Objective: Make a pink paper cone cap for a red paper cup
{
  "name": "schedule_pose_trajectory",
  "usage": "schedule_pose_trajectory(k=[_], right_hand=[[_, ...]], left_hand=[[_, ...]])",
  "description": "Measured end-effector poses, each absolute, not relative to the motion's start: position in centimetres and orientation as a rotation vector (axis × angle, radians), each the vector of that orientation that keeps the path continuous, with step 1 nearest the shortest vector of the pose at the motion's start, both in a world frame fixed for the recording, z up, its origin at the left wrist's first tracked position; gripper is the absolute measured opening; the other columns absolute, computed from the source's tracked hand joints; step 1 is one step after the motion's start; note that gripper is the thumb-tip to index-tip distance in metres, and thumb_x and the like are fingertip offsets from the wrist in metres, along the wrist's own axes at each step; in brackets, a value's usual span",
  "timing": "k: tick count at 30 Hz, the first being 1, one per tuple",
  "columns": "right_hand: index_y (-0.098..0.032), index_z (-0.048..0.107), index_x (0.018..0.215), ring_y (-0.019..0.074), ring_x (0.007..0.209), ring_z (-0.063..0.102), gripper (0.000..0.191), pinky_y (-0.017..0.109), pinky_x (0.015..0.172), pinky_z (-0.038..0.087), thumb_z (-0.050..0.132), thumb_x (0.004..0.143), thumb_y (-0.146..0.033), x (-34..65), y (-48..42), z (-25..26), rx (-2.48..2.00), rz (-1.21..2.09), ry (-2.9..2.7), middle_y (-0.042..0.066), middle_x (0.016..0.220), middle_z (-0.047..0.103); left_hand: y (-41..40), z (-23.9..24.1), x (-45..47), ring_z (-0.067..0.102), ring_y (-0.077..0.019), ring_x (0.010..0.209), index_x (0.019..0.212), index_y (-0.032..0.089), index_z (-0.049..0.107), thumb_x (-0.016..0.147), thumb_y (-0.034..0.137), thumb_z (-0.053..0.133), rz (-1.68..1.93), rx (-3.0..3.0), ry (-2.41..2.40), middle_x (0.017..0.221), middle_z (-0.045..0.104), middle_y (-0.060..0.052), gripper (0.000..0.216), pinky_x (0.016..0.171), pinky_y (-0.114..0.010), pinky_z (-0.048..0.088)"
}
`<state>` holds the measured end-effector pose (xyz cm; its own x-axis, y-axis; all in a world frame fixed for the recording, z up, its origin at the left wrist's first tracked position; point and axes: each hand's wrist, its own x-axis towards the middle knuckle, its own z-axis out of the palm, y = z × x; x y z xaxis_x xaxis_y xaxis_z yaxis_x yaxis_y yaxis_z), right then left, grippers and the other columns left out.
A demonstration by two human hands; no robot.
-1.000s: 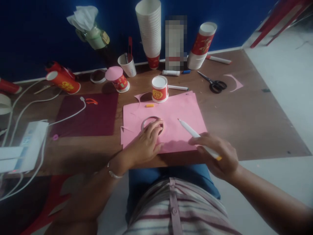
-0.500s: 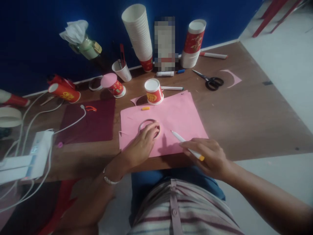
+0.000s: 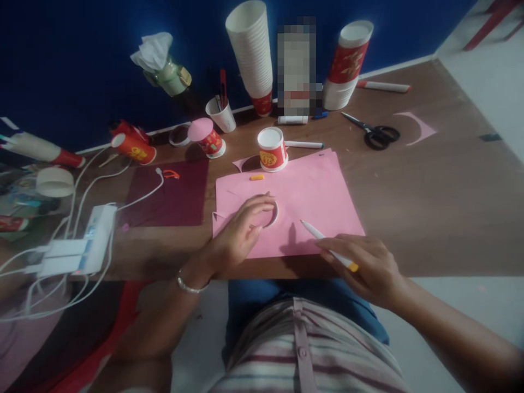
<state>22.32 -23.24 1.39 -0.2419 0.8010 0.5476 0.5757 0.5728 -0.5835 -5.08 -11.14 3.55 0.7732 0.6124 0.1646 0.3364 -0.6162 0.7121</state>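
Note:
A stack of pink paper sheets [image 3: 315,191] lies on the wooden table in front of me. My left hand [image 3: 241,232] rests on it, fingers curled over a pale ring [image 3: 275,214] and pressing it to the paper. My right hand [image 3: 364,265] sits at the sheet's near right corner and grips a white marker [image 3: 323,240] with an orange end, tip pointing towards the ring. A small orange cap [image 3: 257,177] lies on the paper above the ring. An upturned red paper cup [image 3: 271,148] stands at the sheet's far edge.
Black scissors [image 3: 374,132] and a pink offcut [image 3: 417,126] lie at the right rear. Stacked white cups [image 3: 249,49], more red cups, markers and a pen cup [image 3: 221,113] line the blue wall. A dark red sheet [image 3: 172,192], cables and a power strip [image 3: 92,240] are on the left.
My left hand has slid over the ring, now covering most of it. The right hand with the marker stays near the sheet's corner. The view has shifted slightly.

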Motion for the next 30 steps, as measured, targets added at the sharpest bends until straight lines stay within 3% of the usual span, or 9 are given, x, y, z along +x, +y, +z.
schedule_pose_trajectory(k=[3, 10, 20, 30], right_hand=[[-0.019, 0.066, 0.122, 0.0182, 0.069, 0.075, 0.025, 0.03, 0.061, 0.06, 0.059, 0.099, -0.01, 22.1, -23.3, 1.4, -1.102, 0.315, -1.956, 0.006, 0.091, 0.08], [-0.018, 0.067, 0.119, 0.0191, 0.069, 0.076, 0.024, 0.03, 0.061, 0.061, 0.062, 0.098, -0.01, 21.7, -23.2, 1.4, -1.097, 0.318, -1.989, 0.005, 0.088, 0.08], [-0.021, 0.071, 0.112, 0.0161, 0.067, 0.077, 0.018, 0.025, 0.066, 0.063, 0.058, 0.1, -0.015, 21.7, -22.7, 1.3, -1.233, 0.499, -1.849, 0.002, 0.081, 0.079], [-0.024, 0.073, 0.113, 0.0128, 0.063, 0.073, 0.022, 0.022, 0.064, 0.058, 0.063, 0.097, -0.013, 22.0, -22.7, 1.2, -1.223, 0.63, -1.693, -0.003, 0.075, 0.075]], left_hand=[[-9.8, 4.3, -6.3, 0.042, -0.0282, 0.155, 0.147, 0.029, 0.048, 0.1, 0.019, 0.058, 0.567, 2.274, 0.804, 0.161, 0.047, -0.012, 0.049, 0.128, -0.054, 0.041], [-6.3, 3.7, -8.1, 0.032, -0.0323, 0.16, 0.162, 0.024, 0.035, 0.085, 0.034, 0.082, 0.194, 2.423, 0.816, 0.171, 0.036, -0.015, 0.091, 0.132, -0.055, 0.031], [-6.1, 2.2, -7.4, 0.041, -0.0314, 0.155, 0.152, 0.024, 0.049, 0.084, 0.035, 0.084, 0.245, 2.354, 0.796, 0.161, 0.05, -0.014, 0.078, 0.128, -0.056, 0.036], [-6.0, 2.2, -7.1, 0.042, -0.0324, 0.154, 0.15, 0.025, 0.05, 0.082, 0.035, 0.085, 0.243, 2.351, 0.78, 0.158, 0.053, -0.013, 0.077, 0.127, -0.058, 0.037]])
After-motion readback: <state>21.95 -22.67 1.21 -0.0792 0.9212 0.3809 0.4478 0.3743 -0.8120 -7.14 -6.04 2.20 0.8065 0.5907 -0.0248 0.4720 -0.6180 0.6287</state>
